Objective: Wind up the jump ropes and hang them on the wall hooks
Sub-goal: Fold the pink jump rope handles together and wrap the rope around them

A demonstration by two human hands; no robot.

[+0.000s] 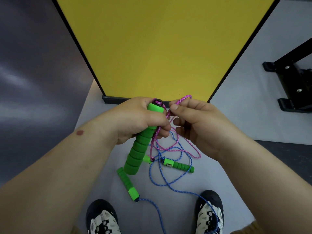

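From the head camera, your left hand has its fingers wrapped round a green foam handle held upright before the yellow panel, while your right hand pinches a loop of the pink rope between thumb and forefinger just right of the handle's top. The rest of that pink rope hangs to the grey floor, tangled with the blue rope and its two green handles lying near your shoes
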